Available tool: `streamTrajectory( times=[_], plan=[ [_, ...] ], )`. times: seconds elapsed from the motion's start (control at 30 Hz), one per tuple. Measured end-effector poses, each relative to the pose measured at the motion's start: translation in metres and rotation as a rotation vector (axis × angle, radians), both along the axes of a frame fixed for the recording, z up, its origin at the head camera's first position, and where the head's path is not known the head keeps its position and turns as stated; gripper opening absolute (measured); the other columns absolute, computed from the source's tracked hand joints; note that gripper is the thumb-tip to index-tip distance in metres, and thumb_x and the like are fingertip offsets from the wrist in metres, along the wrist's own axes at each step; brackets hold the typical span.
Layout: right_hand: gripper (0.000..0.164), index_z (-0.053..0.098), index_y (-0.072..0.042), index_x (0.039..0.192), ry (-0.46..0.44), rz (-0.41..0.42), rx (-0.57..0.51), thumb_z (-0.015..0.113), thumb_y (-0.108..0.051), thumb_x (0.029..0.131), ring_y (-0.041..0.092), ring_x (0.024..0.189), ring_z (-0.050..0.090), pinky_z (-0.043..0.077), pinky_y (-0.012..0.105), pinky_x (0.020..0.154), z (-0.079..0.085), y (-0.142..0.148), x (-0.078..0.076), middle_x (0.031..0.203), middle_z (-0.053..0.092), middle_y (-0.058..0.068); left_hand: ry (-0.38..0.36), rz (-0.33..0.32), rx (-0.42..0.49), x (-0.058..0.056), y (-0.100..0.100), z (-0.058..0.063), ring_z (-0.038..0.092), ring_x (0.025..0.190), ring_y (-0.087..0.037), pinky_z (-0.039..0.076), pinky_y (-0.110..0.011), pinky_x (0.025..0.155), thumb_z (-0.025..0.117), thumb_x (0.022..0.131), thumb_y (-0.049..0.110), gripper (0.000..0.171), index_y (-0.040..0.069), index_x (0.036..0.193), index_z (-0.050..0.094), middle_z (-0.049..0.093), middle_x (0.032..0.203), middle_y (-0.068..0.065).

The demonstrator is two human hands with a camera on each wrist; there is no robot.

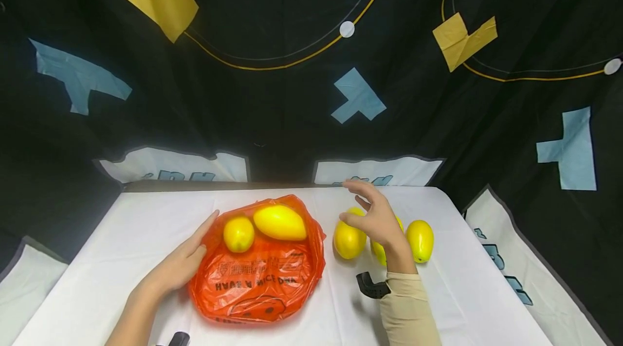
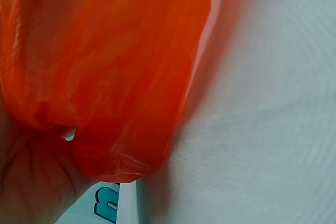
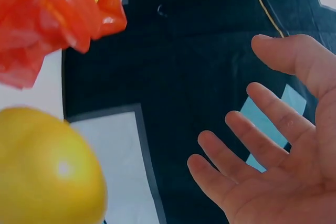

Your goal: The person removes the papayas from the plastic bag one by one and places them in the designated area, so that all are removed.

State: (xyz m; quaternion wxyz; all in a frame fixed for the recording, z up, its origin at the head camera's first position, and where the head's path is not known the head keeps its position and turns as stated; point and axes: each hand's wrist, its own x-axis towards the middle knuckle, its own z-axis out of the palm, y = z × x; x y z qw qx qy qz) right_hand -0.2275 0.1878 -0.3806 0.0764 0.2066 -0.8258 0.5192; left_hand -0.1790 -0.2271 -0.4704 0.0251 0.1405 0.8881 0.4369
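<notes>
An orange-red plastic bag [image 1: 258, 303] with printed lettering lies on the white table, its mouth spread. Two yellow fruits are in its opening: a rounder one [image 1: 239, 234] and a longer, mango-shaped one [image 1: 279, 222]. My left hand [image 1: 180, 265] holds the bag's left edge, with the fingers partly hidden by the plastic in the left wrist view. Raised to the right of the bag, my right hand [image 1: 375, 219] has its fingers spread and nothing in it. Near it are a yellow fruit [image 1: 349, 240], one partly hidden behind the hand [image 1: 378, 253], and an oval one [image 1: 419, 241].
The white table [image 1: 121, 238] ends at a black cloth backdrop [image 1: 272, 119] with taped blue and gold shapes. A black curved piece [image 1: 372, 285] sits by the right wrist. Another dark piece [image 1: 179, 339] shows at the bottom edge beside the left forearm.
</notes>
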Motion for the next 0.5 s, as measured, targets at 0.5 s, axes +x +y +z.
streamTrajectory(
  times=[0.5],
  plan=[
    [0.069,0.055,-0.007,0.135,0.043,0.080,0.017,0.081,-0.004,0.070,0.031,0.125,0.048,0.038,0.054,0.106,0.000,-0.041,-0.011,0.138,0.053,0.009,-0.005,0.003,-0.013,0.000,0.000,0.001,0.017,0.142,-0.047,0.017,-0.067,0.110,0.038,0.101,0.005,0.069,0.031,0.158,0.008,0.013,0.161,-0.016]
  ],
)
